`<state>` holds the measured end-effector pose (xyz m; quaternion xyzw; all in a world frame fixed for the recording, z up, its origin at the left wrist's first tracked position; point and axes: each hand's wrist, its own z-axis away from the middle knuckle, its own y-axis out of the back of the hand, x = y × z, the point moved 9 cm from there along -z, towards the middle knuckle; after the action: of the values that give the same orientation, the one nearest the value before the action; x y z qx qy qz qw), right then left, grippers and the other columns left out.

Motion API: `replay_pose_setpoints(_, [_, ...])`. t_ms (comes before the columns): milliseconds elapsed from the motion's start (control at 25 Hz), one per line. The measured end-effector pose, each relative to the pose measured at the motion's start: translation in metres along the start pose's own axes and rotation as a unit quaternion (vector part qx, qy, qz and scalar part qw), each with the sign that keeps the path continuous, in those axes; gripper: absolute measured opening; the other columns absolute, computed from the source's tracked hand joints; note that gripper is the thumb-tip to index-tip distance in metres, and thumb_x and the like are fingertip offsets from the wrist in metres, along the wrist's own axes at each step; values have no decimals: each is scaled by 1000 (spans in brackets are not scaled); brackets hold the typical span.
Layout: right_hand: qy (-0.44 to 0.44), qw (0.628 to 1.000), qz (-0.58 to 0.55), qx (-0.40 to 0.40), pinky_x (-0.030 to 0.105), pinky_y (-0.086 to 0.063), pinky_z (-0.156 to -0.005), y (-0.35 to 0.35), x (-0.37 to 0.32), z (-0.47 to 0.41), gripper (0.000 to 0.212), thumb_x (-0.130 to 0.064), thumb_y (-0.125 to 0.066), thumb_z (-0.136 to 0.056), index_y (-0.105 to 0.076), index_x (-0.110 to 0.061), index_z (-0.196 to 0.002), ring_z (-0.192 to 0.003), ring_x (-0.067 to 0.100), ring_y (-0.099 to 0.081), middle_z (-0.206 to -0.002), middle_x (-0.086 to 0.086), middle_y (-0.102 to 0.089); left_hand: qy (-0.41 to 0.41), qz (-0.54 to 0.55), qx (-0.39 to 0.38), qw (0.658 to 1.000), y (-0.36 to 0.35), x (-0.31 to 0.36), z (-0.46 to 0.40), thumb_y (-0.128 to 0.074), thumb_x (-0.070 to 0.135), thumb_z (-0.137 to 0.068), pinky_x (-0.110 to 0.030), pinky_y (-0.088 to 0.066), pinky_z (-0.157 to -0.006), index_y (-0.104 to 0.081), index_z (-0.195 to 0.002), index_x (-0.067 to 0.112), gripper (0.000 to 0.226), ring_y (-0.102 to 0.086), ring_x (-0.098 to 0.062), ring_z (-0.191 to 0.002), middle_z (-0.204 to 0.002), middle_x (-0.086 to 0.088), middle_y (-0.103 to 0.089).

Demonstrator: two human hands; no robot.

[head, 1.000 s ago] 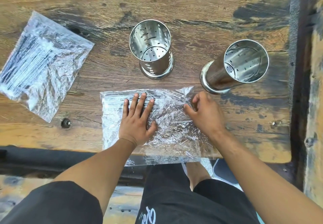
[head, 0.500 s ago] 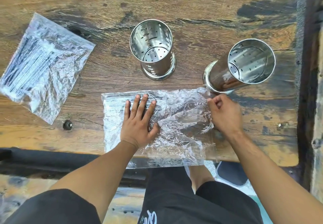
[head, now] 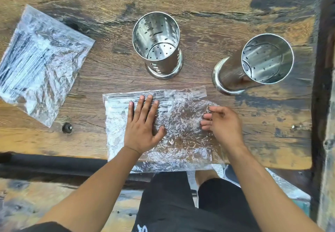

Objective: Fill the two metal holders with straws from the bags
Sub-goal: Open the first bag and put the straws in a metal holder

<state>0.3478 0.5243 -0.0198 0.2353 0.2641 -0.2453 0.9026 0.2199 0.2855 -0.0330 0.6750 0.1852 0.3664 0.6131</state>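
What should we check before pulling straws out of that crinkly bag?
1. Near bag held steady: ok, the left hand presses flat on it.
2. Bag mouth open: cannot tell, the plastic is too crumpled.
3. Right hand gripping straws: not ok, its fingers curl loosely over the bag and hold nothing.
4. Middle holder upright and empty: ok.
5. Right holder upright and empty: ok.
6. Second bag out of the way: ok, it lies far left.
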Motion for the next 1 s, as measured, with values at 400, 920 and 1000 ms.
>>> replay_pose_setpoints(400, [57,984,165,47,11,-48,-55,5,2,5,19,-19,-62,-93,-62,-27,-110,-68,0,-69,-85,-11,-72,0,151,18,988,16,-4,3,-42,53,-98,-66,-9,-126,-25,-159,3,81,-19,-39,-159,-168,-25,-22])
replay_pose_setpoints(920, [-100,925,-89,-356,18,-33,-34,-95,13,9,24,-21,-59,-102,-72,-23,-123,-41,8,-40,-66,1,-58,119,333,10,935,34,-9,1,-33,63,-101,-55,-18,-128,-21,-163,13,81,-15,-26,-160,-171,-7,-16])
replay_pose_setpoints(1000, [-15,942,7,-335,21,-33,-38,-103,4,2,21,-25,-60,-103,-74,-32,-116,-46,19,-44,-66,2,-61,137,354,6,925,36,-12,-1,-31,69,-100,-43,-18,-130,-19,-164,19,82,-16,-20,-159,-170,-2,-16])
